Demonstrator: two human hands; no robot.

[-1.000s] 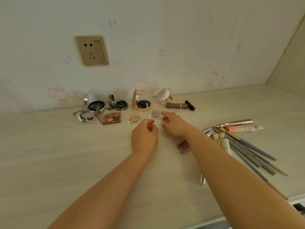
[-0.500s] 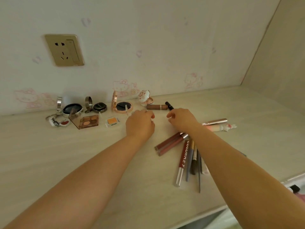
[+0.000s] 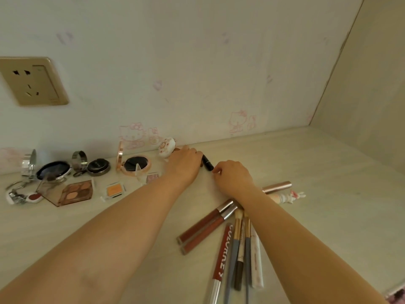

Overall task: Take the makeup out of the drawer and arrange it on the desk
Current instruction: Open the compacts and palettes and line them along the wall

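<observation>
On the pale desk (image 3: 328,194), my left hand (image 3: 186,163) lies over a brown lipstick by the back wall, fingers curled down around it, so most of it is hidden. A black tube (image 3: 207,162) lies just right of that hand. My right hand (image 3: 233,176) has its fingers curled, holds nothing, and its fingertip is at the tube's near end. A white round compact (image 3: 167,147) sits behind my left hand. Left of it lie a rose-gold compact (image 3: 135,164), a pink pan (image 3: 152,177), an orange pan (image 3: 114,189) and an eyeshadow palette (image 3: 75,191).
Two dark compacts (image 3: 53,170) (image 3: 98,166) stand open at the far left. Lip gloss tubes (image 3: 206,224) and several brushes and pencils (image 3: 241,249) lie under my right forearm. A rose-gold tube (image 3: 277,186) and a pink tube (image 3: 289,196) lie to the right. A wall socket (image 3: 32,82) is at upper left.
Both hands have moved right and towards the back wall. My left hand has left the pink pan and now covers the brown lipstick. My right hand has come to the black tube.
</observation>
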